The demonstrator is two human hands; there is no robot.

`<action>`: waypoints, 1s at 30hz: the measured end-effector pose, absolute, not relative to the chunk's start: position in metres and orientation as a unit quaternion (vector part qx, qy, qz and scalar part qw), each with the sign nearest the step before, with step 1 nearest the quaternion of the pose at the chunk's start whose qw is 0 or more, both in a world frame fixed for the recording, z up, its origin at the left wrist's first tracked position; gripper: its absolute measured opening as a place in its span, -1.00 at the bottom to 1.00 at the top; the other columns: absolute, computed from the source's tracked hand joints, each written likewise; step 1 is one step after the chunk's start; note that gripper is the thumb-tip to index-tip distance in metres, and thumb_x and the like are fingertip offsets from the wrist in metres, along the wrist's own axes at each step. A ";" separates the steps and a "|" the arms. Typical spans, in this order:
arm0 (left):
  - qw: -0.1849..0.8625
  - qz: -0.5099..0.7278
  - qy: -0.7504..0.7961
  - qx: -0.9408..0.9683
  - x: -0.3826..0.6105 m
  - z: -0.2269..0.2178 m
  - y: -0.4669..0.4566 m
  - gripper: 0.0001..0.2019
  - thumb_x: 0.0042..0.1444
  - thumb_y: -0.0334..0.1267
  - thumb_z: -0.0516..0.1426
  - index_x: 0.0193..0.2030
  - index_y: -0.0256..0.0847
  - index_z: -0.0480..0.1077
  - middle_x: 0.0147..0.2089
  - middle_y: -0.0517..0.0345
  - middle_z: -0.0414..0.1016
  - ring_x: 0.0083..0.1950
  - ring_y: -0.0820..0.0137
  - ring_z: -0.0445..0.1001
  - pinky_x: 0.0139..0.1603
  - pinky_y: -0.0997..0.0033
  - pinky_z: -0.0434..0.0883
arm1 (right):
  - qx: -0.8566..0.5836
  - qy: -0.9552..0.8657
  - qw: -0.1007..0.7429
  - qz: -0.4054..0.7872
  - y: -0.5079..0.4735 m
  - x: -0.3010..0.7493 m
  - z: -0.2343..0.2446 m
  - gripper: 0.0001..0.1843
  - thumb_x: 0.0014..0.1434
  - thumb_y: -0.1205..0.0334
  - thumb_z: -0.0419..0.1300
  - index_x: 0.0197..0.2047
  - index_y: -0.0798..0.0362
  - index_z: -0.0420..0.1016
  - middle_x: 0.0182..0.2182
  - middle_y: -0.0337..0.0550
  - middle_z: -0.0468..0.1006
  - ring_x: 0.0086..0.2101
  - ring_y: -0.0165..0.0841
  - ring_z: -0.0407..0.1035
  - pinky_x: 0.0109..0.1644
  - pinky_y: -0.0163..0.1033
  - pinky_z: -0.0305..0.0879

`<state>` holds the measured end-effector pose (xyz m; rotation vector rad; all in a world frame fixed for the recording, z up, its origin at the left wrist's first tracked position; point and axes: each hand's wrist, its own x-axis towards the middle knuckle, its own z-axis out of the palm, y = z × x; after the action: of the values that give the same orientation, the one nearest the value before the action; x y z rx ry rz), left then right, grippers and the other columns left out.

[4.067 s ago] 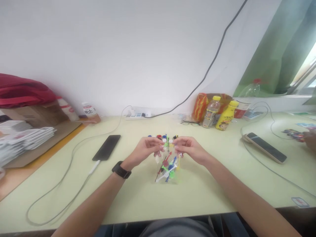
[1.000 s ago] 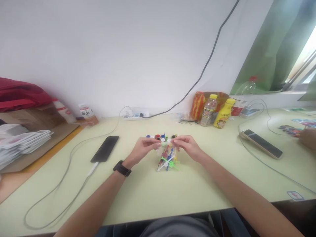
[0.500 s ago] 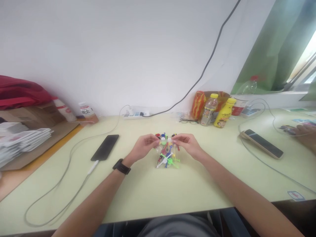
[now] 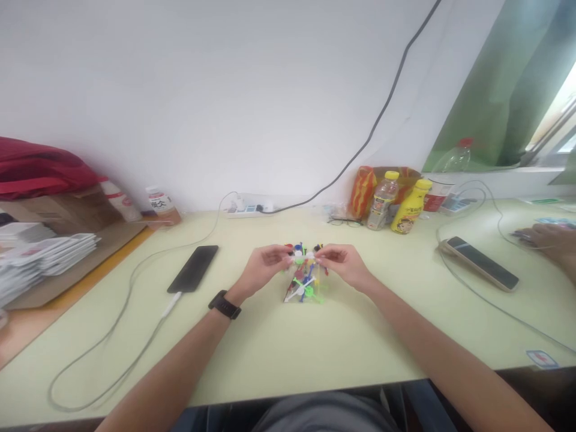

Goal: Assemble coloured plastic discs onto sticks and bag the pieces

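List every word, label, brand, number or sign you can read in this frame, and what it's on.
None reads with certainty.
White-labelled bottle: large dark characters, too blurred.
Yellow bottle: lettering too blurred.
Yellow-capped clear bottle: print too blurred.
Stacked white packs: red print too small.
Sticker at lower right: too small.
Clear bag: no lettering visible.

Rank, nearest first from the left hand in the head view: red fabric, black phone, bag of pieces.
1. Bag of pieces: held by left hand.
2. Black phone: left of that hand.
3. Red fabric: at the far left edge.
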<state>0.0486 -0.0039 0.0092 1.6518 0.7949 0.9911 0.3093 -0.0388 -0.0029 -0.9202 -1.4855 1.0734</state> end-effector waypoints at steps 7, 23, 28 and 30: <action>0.424 0.394 0.343 0.740 0.048 0.000 0.001 -0.71 0.26 -0.03 0.30 -0.16 -0.26 0.60 -0.19 -0.02 0.65 -0.17 0.28 0.61 -0.10 0.31 0.56 | -0.421 -0.662 0.509 0.354 -0.039 0.304 -0.006 -0.70 0.22 -0.03 0.36 -0.19 0.06 0.66 -0.29 -0.08 0.65 -0.37 -0.30 0.47 -0.33 -0.20 0.44; 0.493 0.428 0.341 0.676 0.048 0.006 -0.003 -0.73 0.10 -0.09 0.42 -0.17 -0.25 0.69 -0.17 -0.06 0.70 -0.15 0.23 0.63 -0.09 0.30 0.56 | -0.357 -0.643 0.551 0.395 -0.040 0.309 -0.004 -0.82 0.19 0.09 0.36 -0.28 -0.01 0.77 -0.21 -0.04 0.62 -0.29 -0.28 0.49 -0.31 -0.20 0.43; 0.508 0.422 0.313 0.683 0.053 0.009 -0.008 -0.64 0.11 -0.09 0.42 0.00 -0.20 0.65 0.12 -0.09 0.63 0.03 0.16 0.62 0.10 0.19 0.56 | -0.370 -0.643 0.520 0.422 -0.047 0.306 0.004 -0.70 0.20 -0.01 0.38 -0.12 0.02 0.70 -0.23 -0.07 0.62 -0.29 -0.29 0.48 -0.28 -0.21 0.44; 0.495 0.411 0.305 0.702 0.055 0.010 -0.010 -0.67 0.17 -0.08 0.38 0.00 -0.20 0.65 0.08 -0.09 0.64 0.02 0.18 0.61 0.09 0.20 0.56 | -0.393 -0.657 0.490 0.418 -0.049 0.303 0.008 -0.64 0.21 -0.05 0.38 -0.08 0.04 0.69 -0.26 -0.09 0.64 -0.29 -0.29 0.48 -0.23 -0.20 0.42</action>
<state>0.0546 -0.0098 0.0101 1.7020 0.7393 0.9958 0.3035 -0.0490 0.0075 -0.9537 -1.5949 1.0146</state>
